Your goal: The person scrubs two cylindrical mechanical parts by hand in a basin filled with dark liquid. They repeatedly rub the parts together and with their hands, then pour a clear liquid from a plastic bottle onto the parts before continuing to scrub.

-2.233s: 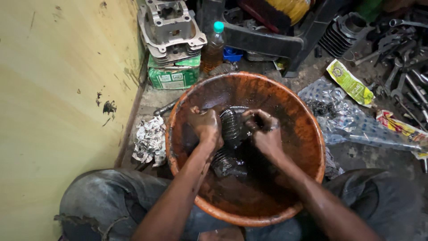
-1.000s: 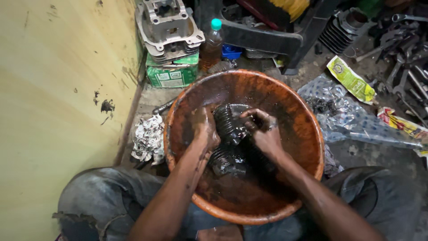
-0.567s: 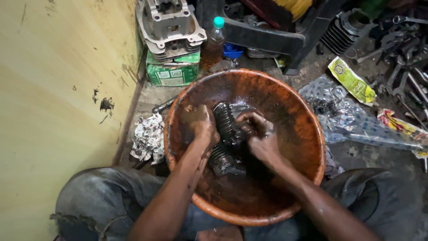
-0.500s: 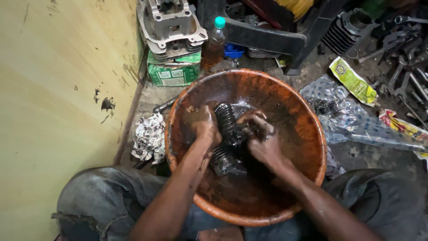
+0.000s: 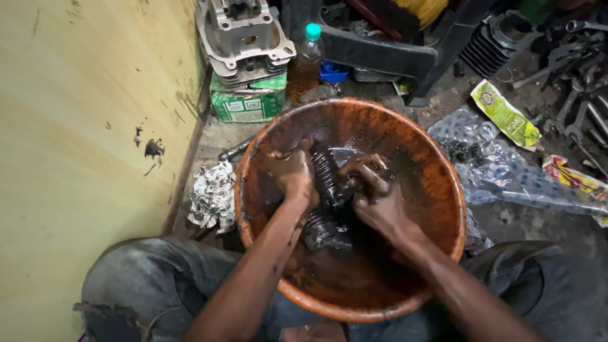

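Hands [image 5: 292,174] [image 5: 373,199] gripping ribbed part [image 5: 326,177], fingers closed, grime-blurred, basin [image 5: 443,171] liquid hiding lower piece.

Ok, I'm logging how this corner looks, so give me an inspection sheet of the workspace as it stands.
Surface: dirty concrete floor; orange basin with dark oily liquid sits between the person's knees.
Job's things: black ribbed part held over the liquid; a second dark part below it.
Clutter: crumpled paper, green box, engine casing, bottle, plastic sheet, yellow-green wrapper, tools.
Hands: left hand and right hand both grip the ribbed part.
Cables: nothing seen.
Surroundings: yellow wall on the left.
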